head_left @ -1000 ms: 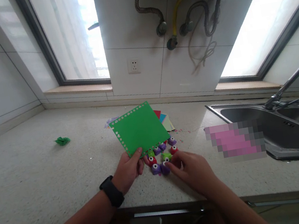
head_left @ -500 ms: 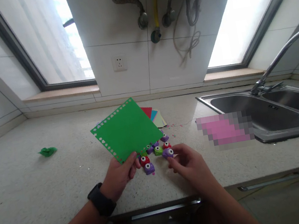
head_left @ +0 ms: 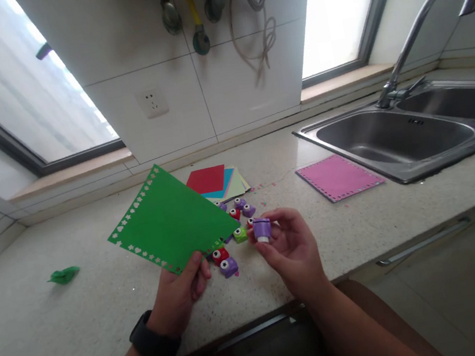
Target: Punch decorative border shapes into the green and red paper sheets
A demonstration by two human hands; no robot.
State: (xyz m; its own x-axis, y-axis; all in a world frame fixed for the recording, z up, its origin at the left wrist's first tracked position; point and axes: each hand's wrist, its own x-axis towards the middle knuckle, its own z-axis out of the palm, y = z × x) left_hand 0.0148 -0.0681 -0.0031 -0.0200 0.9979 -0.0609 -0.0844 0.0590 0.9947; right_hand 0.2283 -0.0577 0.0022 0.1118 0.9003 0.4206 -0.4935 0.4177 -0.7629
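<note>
My left hand (head_left: 186, 284) grips the lower edge of a green sheet (head_left: 166, 217), tilted above the counter, with small cut-out shapes along its edges. Between the fingers and thumb of my right hand (head_left: 293, 251) is a purple punch (head_left: 262, 229), its white part pointing down. Several small punches lie between the hands: a purple one (head_left: 229, 267), a red one (head_left: 220, 255) and a lime green one (head_left: 240, 234) among them. The sheet's right corner partly covers the group.
Coloured sheets (head_left: 208, 181) lie behind the punches. A pink sheet (head_left: 340, 176) with punched edges rests beside the steel sink (head_left: 393, 130), which has a tall faucet (head_left: 423, 10). Crumpled green material (head_left: 64, 275) sits at the left. Tiny paper bits are scattered about.
The view has turned to the right. My right hand has lifted the purple punch off the group and turned it over. The green sheet has moved away from the punches, uncovering more of them.
</note>
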